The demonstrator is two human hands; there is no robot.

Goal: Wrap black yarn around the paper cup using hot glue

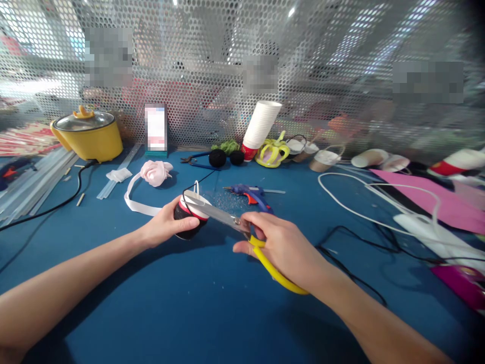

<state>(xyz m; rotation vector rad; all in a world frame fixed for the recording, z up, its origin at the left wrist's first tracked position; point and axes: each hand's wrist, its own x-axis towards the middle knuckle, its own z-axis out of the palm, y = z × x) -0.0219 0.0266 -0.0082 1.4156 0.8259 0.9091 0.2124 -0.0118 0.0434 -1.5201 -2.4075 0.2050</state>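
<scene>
A white and red paper cup (pixel 184 231), its side wrapped in black yarn, is gripped by my left hand (pixel 166 223) above the blue table. A small white loop stands up at its rim. In my right hand (pixel 284 242) are large scissors (pixel 223 214) with yellow handles, their blades laid across the cup's mouth. From the cup a black strand (pixel 204 178) runs back toward a ball of black yarn (pixel 217 158). Whether the blades touch the strand I cannot tell. Behind the scissors lies a blue glue gun (pixel 252 193) with a glue stick in it.
At the back left stands a yellow electric pot (pixel 93 136), near clear glue sticks (pixel 41 179). A phone (pixel 155 129), pink ribbon (pixel 155 173), pliers (pixel 197 161) and stacked cups (pixel 261 129) line the back. Cables (pixel 352 242) and pink sheets (pixel 424 202) lie right, before a perforated metal screen.
</scene>
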